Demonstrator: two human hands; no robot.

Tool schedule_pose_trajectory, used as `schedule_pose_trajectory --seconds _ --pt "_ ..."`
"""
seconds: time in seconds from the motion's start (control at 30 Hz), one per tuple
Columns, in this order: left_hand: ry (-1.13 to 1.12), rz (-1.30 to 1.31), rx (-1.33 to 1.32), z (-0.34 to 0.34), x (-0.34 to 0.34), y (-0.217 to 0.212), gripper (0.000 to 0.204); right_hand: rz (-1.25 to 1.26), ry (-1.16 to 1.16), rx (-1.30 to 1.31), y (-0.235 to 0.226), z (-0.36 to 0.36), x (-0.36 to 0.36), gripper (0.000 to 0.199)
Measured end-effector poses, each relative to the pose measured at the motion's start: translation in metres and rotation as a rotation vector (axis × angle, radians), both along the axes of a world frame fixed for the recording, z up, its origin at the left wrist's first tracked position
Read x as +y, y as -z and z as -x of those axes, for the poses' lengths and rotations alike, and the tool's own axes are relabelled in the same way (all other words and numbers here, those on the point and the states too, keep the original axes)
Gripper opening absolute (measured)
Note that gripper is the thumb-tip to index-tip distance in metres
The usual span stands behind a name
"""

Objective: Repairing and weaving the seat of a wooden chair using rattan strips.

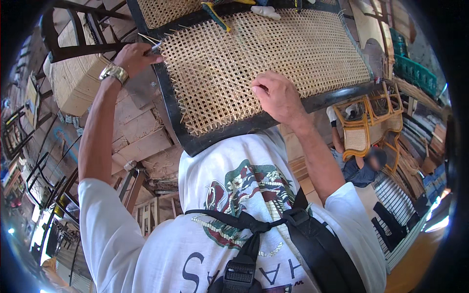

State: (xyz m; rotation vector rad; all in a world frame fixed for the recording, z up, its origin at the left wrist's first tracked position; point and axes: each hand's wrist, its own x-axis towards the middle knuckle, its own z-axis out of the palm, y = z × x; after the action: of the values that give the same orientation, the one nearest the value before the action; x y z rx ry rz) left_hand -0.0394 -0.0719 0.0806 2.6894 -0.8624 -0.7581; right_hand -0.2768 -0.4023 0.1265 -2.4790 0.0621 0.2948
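Woven pale cane fills my view: a large open-mesh rattan panel (254, 63) stretched in a black rectangular wooden frame (168, 105), tilted across the wearer's lap just above a white printed T-shirt (195, 229) with a black chest harness (298, 229). Starting at the left, dark chair frames (73, 34) and a cardboard box (73, 80) stand over a rough plank floor (139, 141) scattered with cane offcuts. My left hand (133, 57), with a metal wristwatch (113, 72) on its wrist, sits at the frame's upper left corner; its fingers are curled shut around a small metal-tipped tool (154, 48) whose point touches the edge of the weave, where loose strand ends (168, 35) stick out. Moving right, my right hand (278, 95) rests on the mesh near the lower rail, fingers bent and pinched together as if on a single strand, though I cannot tell what lies between the tips. Further up, a yellow-and-blue handled tool (215, 14) and a white lump (266, 11) lie on the panel's far edge. At the far right, another person (364, 163) sits below beside an orange-tan rattan chair (366, 124), with green crates (413, 71) beyond. I judge the panel light and springy, the frame stiff enough to carry it; the strands look thin, smooth and easy to kink or snap, so I would take hold by the black rail rather than the mesh, and grip single strands close to the weave.
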Motion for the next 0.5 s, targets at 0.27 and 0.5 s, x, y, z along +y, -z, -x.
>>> schedule_pose_trajectory --seconds 0.27,0.5 --pt "-0.059 -0.023 -0.297 -0.017 0.044 -0.055 0.046 -0.216 -0.128 -0.185 0.036 -0.081 0.071 0.02" --pt "-0.252 -0.235 -0.218 -0.011 0.061 -0.038 0.073 -0.927 0.257 -0.092 -0.01 -0.074 0.039 0.016"
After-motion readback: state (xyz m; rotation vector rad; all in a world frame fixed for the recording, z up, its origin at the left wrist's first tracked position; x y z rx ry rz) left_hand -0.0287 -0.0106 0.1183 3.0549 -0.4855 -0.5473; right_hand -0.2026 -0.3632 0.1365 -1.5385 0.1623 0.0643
